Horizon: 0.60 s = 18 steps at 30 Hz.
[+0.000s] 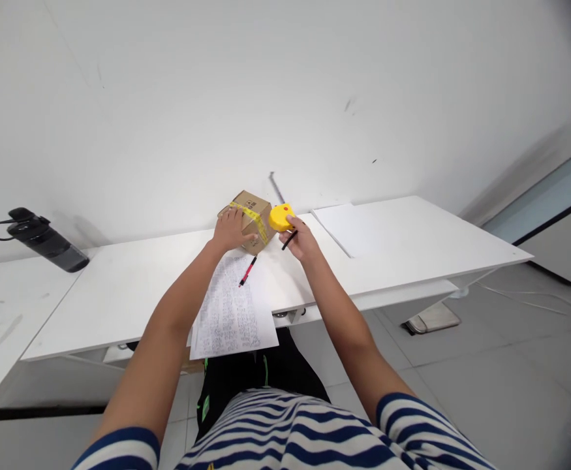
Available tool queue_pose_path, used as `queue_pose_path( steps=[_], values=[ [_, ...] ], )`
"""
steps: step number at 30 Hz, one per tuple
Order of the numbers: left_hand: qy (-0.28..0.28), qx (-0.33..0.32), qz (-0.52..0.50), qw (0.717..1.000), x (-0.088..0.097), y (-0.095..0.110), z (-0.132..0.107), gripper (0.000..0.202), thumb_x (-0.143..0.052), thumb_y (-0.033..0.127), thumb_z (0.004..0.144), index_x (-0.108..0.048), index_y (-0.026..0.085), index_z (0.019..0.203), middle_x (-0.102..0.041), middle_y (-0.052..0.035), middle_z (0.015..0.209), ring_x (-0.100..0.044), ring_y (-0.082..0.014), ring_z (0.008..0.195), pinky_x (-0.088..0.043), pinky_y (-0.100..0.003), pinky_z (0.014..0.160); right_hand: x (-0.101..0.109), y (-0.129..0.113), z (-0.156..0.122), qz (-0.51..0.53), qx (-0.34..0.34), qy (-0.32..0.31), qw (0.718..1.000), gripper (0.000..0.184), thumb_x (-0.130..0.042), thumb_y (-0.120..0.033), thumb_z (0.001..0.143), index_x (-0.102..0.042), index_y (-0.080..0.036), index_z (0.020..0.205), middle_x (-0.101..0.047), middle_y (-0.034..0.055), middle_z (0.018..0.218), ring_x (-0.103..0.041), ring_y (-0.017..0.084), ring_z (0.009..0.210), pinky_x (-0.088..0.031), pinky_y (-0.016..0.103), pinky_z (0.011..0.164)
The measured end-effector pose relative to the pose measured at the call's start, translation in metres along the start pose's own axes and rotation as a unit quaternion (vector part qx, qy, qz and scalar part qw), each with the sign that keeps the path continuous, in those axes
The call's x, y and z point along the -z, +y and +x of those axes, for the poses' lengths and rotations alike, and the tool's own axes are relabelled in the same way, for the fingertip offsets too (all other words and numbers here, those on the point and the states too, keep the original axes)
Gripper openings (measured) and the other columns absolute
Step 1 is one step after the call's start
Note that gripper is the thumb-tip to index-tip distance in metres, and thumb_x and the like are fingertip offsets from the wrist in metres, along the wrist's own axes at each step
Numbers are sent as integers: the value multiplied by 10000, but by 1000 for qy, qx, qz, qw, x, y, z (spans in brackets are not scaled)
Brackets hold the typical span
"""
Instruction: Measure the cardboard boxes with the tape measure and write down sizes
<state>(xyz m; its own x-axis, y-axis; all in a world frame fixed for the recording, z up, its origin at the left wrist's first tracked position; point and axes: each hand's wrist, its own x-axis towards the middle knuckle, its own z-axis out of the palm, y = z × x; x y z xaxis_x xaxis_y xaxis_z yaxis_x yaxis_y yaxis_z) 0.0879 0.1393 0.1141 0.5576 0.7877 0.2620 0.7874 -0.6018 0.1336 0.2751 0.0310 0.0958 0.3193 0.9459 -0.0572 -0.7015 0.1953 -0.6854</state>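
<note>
A small cardboard box (256,225) with a strip of yellow printed tape stands tilted to my view on the white table. My left hand (230,230) grips its left side, thumb along the front and fingers over the top. In my right hand (301,239) is a yellow tape measure (280,217), held at the box's right side. Its metal blade (277,188) is drawn out and points away toward the wall. A black strap (290,240) hangs from it by my fingers. Below the box, a red and black pen (248,271) lies on a handwritten sheet (229,313).
A dark water bottle (47,239) stands at the left by the wall. White paper sheets (339,225) lie to the right on the white table (402,241). The written sheet overhangs the table's front edge. On the floor at right sit a flat pale object (432,320) and a cable (524,297).
</note>
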Motion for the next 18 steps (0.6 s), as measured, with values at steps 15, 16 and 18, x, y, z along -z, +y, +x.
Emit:
queue_pose_path(
  steps=[15, 16, 18],
  values=[
    [46, 373, -425, 824, 1, -98, -42, 661, -500, 668, 902, -619, 121, 1255, -682, -210, 1337, -700, -303, 1131, -562, -403, 864, -20, -27, 24, -602, 452, -119, 648, 374, -583, -251, 929, -690, -293, 1285, -578, 99, 1476, -421, 312, 1444, -323, 581, 1233],
    [30, 368, -426, 826, 0, -100, -47, 662, -482, 685, 902, -633, 132, 1233, -702, -206, 1304, -708, -308, 1107, -560, -422, 857, -30, -27, 34, -595, 438, -149, 657, 336, -576, -240, 939, -708, -308, 1241, -592, 71, 1474, -414, 286, 1458, -302, 561, 1250],
    [0, 353, -420, 836, -1, -103, -56, 666, -489, 718, 884, -652, 161, 1210, -740, -184, 1238, -708, -314, 1089, -541, -459, 894, -48, -24, 53, -575, 396, -215, 683, 283, -582, -230, 949, -727, -335, 1168, -626, 13, 1456, -417, 230, 1476, -261, 518, 1275]
  ],
)
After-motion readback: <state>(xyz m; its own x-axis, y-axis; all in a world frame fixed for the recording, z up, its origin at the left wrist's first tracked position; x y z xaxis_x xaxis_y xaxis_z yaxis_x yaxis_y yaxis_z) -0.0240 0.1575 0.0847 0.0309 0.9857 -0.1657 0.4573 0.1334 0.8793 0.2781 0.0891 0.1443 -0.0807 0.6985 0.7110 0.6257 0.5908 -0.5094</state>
